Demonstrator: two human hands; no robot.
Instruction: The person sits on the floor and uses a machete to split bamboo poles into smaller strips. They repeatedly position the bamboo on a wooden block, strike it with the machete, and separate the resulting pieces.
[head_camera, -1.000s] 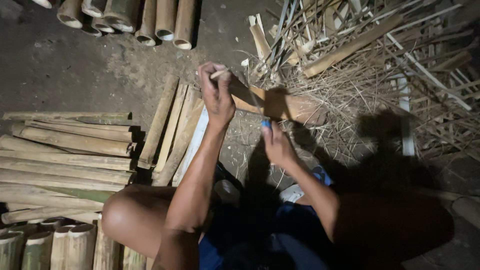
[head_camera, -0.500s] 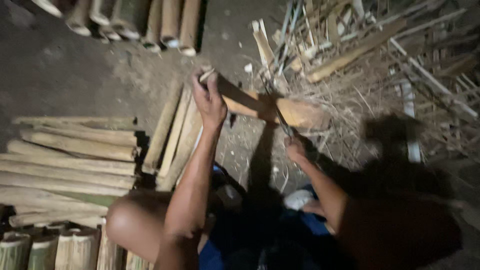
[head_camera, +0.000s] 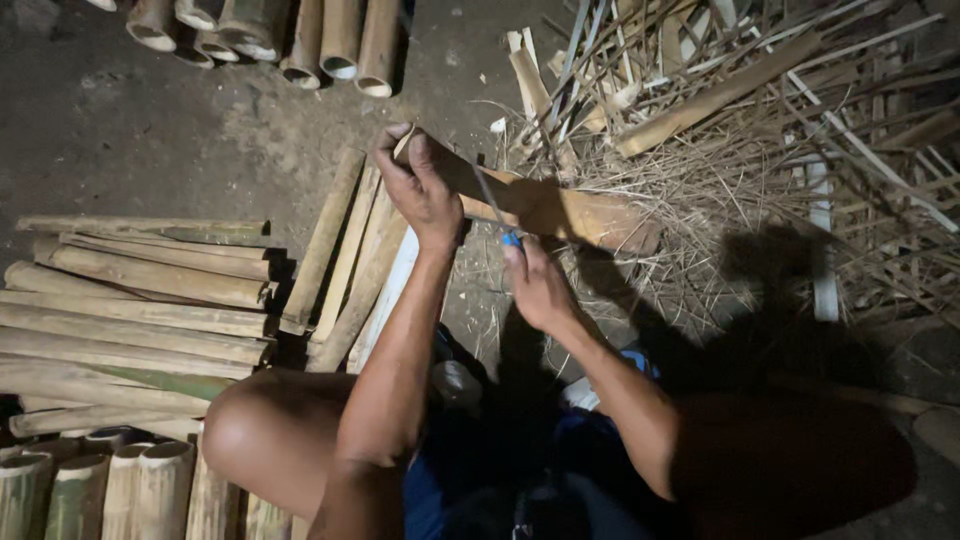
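gripping the split bamboo piece (head_camera: 545, 205) over the ground, the left hand (head_camera: 420, 190) steadies it while the right hand (head_camera: 535, 285) clasps a blue-handled knife (head_camera: 495, 210); a slip could nick those left fingers.

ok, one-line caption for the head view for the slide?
Seated person's left hand grips a bamboo piece while the right hand works a blue-handled knife against it.

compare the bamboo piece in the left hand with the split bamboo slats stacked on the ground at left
The bamboo piece is raised off the ground, gripped by the left hand, with a knife from the right hand against it; the stacked slats lie flat and untouched. The piece points towards the scrap pile; the slats lie side by side. Both are pale split bamboo.
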